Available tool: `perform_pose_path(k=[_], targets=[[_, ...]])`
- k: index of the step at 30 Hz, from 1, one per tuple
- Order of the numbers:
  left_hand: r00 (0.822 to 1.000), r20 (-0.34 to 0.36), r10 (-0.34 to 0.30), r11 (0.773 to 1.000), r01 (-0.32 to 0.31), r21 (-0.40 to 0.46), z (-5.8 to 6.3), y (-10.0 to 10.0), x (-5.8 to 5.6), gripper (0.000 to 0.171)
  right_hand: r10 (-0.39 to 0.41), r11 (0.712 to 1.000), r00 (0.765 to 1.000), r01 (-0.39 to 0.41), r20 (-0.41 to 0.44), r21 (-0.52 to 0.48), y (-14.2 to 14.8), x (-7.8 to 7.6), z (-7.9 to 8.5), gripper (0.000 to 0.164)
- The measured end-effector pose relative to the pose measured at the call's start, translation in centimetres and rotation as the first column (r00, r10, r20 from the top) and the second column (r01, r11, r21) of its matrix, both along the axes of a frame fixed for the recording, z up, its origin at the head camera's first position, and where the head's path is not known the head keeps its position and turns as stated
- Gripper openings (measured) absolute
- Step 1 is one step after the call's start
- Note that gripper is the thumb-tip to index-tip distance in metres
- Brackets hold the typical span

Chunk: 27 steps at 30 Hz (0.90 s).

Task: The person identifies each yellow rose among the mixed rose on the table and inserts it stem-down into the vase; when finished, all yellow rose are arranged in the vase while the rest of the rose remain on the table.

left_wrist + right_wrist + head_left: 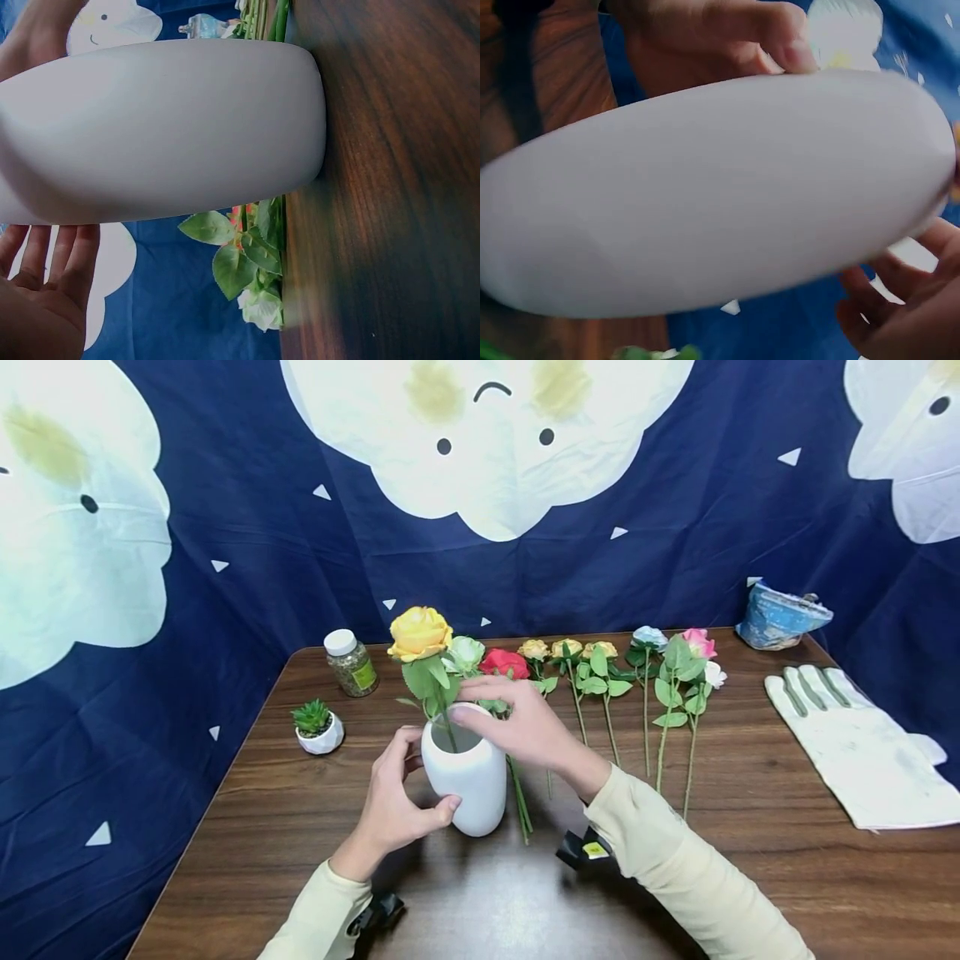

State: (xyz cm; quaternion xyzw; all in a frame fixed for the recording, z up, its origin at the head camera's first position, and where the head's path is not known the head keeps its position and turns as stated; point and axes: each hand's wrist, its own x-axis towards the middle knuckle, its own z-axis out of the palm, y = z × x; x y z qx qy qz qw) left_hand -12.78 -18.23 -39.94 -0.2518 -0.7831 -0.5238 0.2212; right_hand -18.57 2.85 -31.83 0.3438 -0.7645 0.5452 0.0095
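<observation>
White, rounded vase [467, 789] needs steadying by left fingers [79, 259] curled round it — right fingers [491, 687] extend loosely beside its rim [459, 755].

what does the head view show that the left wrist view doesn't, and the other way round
Only the head view shows the yellow rose leaning in the white vase, the vase's mouth, the potted succulent, the white-lidded jar and the white glove.

Only the left wrist view shows the palm side of the left hand.

Both show the vase's outer wall, the left hand, the pale green rose, the wooden tabletop and the blue backdrop.
</observation>
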Motion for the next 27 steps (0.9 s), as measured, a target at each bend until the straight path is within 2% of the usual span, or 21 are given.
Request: perform_pose_path(k=[3,5,7,8,11,14,18,22,27], targets=[[1.000,-0.002,0.003,1.000,-0.003,0.001,0.0,0.0,-0.1,0.066,0.085,0.996,0.985,-0.082,0.147,-0.029,2.1,-0.3,-1.2,0.049],[1.000,-0.004,0.006,1.000,-0.006,0.004,0.1,0.1,-0.1,0.066,0.118,0.990,0.967,-0.096,0.225,-0.108,3.6,-0.7,-1.8,0.052],[1.000,0.000,0.010,1.000,-0.010,0.007,0.2,0.1,-0.1,0.066,0.105,0.973,0.955,-0.041,0.278,-0.226,5.2,-1.3,-2.2,0.049],[1.000,0.001,0.011,1.000,-0.011,0.008,0.2,0.1,-0.1,0.066,0.084,0.956,0.950,0.008,0.300,-0.294,6.1,-1.5,-2.2,0.045],[1.000,0.008,0.014,1.000,-0.014,0.013,0.2,0.1,0.0,0.067,0.019,0.869,0.939,0.154,0.342,-0.470,8.7,-2.4,-2.0,0.033],[1.000,0.012,0.015,1.000,-0.015,0.016,0.1,0.0,0.1,0.067,-0.049,0.802,0.917,0.272,0.396,-0.531,11.4,-3.1,-1.4,0.031],[1.000,0.017,0.013,1.000,-0.014,0.018,0.1,0.0,0.1,0.067,-0.091,0.761,0.896,0.343,0.434,-0.550,14.3,-3.7,-0.9,0.032],[1.000,0.015,0.008,1.000,-0.008,0.018,-0.1,0.1,0.1,0.066,-0.119,0.753,0.883,0.378,0.453,-0.539,16.3,-4.0,-1.0,0.031],[1.000,0.006,0.000,1.000,-0.001,0.023,0.0,0.1,0.0,0.066,-0.136,0.785,0.856,0.401,0.499,-0.473,17.6,-4.5,-1.4,0.031]])
